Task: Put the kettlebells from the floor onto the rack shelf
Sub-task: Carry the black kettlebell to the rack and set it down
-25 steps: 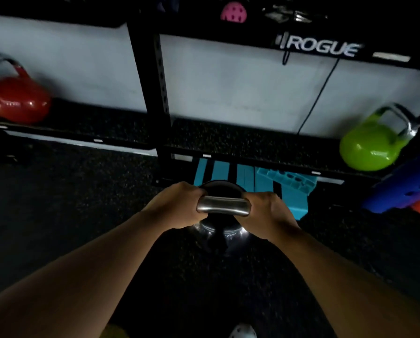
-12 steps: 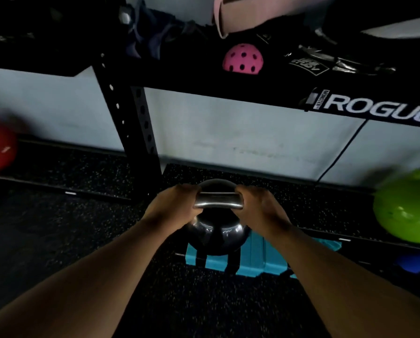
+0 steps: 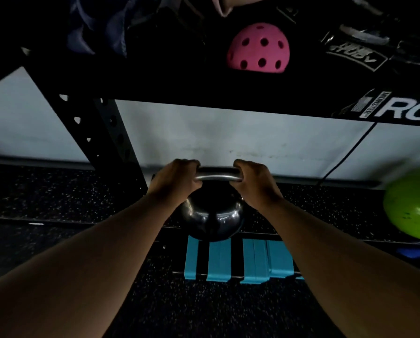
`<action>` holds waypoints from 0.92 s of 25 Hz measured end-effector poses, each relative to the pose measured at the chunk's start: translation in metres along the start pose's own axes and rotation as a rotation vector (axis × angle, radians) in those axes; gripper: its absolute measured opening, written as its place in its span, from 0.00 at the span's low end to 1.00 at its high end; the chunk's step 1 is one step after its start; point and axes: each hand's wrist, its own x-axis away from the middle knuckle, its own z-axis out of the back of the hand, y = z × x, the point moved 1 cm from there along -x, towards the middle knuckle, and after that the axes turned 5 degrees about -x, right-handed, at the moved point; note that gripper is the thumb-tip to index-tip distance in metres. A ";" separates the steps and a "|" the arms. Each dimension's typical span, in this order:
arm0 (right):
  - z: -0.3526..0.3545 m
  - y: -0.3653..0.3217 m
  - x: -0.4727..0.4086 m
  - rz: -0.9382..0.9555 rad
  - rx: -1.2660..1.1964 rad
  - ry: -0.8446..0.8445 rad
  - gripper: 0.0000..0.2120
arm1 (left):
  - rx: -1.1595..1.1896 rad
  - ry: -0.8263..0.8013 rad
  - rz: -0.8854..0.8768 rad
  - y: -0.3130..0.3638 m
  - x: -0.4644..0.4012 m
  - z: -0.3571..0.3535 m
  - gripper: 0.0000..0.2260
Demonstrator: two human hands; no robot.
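Note:
A shiny black kettlebell [image 3: 212, 219] with a steel handle hangs in both my hands at the middle of the view. My left hand [image 3: 176, 180] grips the handle's left end and my right hand [image 3: 254, 182] grips its right end. The kettlebell is over the front edge of the low rack shelf [image 3: 58, 191], whose speckled black mat runs left and right. I cannot tell whether its base touches the shelf. A green kettlebell [image 3: 413, 206] stands on the same shelf at the far right.
A black perforated rack upright [image 3: 101, 132] rises just left of my hands. The upper shelf [image 3: 204, 93] overhead holds a pink holed ball [image 3: 259, 50] and dark gear. Teal blocks [image 3: 238, 261] lie under the shelf edge on the speckled floor [image 3: 204, 308]. A black cable [image 3: 348, 154] hangs at right.
Both hands carried the black kettlebell up from the floor and forward toward the low shelf. The view moved closer to the rack, and the red kettlebell at left left the view.

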 end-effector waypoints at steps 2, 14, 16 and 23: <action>0.001 0.003 -0.008 -0.018 -0.017 -0.003 0.05 | 0.036 0.002 0.026 -0.001 -0.012 -0.004 0.05; -0.005 0.011 -0.026 -0.145 -0.025 -0.029 0.15 | 0.218 -0.009 0.088 -0.006 -0.027 -0.013 0.09; 0.001 0.007 -0.022 -0.122 0.049 -0.031 0.20 | 0.346 -0.021 0.097 -0.005 -0.020 -0.009 0.17; 0.021 -0.042 0.027 0.309 0.106 0.001 0.19 | 0.143 0.026 0.216 -0.014 0.077 0.012 0.33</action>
